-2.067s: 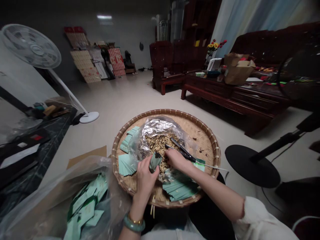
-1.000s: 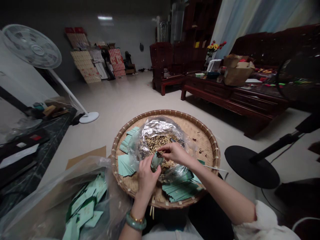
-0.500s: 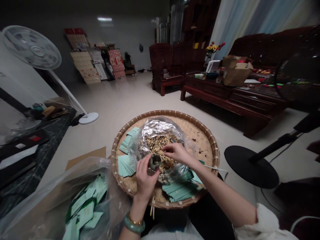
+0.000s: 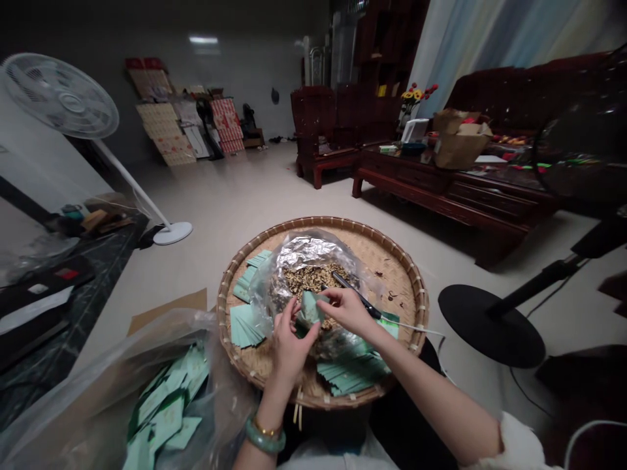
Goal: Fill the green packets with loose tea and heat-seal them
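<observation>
Over the middle of a round woven bamboo tray [image 4: 399,264], both hands hold a small pale green sachet [image 4: 309,307]. My left hand [image 4: 290,338] grips its left side and lower part, thumb and fingers closed. The fingertips of my right hand [image 4: 347,309] pinch its upper right edge. What is inside the sachet cannot be seen. Just beyond lies a clear plastic bag [image 4: 318,243] holding a dry mix [image 4: 306,277] of tan and black bits. A black stick-like tool [image 4: 357,294] with a white cord rests across the bag's right side, beyond my right hand.
Flat green sachets [image 4: 246,325] fan out along the tray's left, with another stack [image 4: 350,373] at its front. A large clear bag [image 4: 98,385] at lower left contains several green packets [image 4: 169,408]. A black fan base [image 4: 491,326] stands right; a white fan [image 4: 71,101] stands left.
My right hand has moved from above the dry mix onto the sachet's edge. The sachet's open mouth, visible before, no longer shows; its green face does. The black tool is less covered.
</observation>
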Demonstrator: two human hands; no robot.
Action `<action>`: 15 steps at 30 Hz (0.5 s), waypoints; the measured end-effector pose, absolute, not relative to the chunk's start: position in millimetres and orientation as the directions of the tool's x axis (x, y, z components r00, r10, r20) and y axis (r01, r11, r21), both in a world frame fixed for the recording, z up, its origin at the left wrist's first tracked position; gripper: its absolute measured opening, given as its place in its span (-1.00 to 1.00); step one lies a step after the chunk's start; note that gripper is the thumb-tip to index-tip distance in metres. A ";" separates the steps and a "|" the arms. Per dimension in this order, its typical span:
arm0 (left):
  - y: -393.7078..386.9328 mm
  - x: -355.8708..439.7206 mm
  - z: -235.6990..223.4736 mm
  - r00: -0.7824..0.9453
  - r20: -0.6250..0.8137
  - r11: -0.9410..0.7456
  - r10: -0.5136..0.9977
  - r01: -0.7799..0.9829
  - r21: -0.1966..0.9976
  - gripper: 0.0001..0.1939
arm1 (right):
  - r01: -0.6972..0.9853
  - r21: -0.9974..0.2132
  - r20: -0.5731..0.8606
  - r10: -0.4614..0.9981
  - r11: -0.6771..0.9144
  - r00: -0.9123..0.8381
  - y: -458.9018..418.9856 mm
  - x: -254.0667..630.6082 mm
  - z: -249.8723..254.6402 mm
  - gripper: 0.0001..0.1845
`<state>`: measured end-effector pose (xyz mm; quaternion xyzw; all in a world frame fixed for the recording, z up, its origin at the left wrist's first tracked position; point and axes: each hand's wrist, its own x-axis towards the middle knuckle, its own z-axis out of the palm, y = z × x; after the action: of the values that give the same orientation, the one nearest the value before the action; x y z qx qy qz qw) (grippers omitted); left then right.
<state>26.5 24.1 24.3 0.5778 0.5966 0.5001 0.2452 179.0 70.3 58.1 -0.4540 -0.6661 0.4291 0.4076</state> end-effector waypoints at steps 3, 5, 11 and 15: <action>26.5 20.2 26.1 -0.076 0.036 -0.021 0.996 0.188 0.982 -0.51 | 0.079 -0.995 0.031 0.948 0.059 -0.316 77.7 186.4 53.6 -0.77; 26.5 17.2 27.1 0.014 -0.084 0.082 0.996 0.125 0.989 -0.67 | 0.004 -1.000 -0.013 0.940 -0.012 -0.342 78.2 189.8 54.7 -0.72; 22.4 22.8 28.0 -0.044 -0.172 0.176 0.984 0.103 0.979 -0.73 | 0.195 -0.977 0.025 0.956 0.086 -0.293 77.3 191.7 62.2 -0.67; 20.2 24.5 29.4 -0.020 -0.229 0.230 0.973 0.076 0.970 -0.66 | 0.260 -0.954 0.083 0.965 0.149 -0.249 81.7 192.8 58.7 -0.64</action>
<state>24.5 20.2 29.4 0.4551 0.5761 0.4218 0.5320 192.8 81.7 58.7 -0.4715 -0.6494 0.4506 0.3911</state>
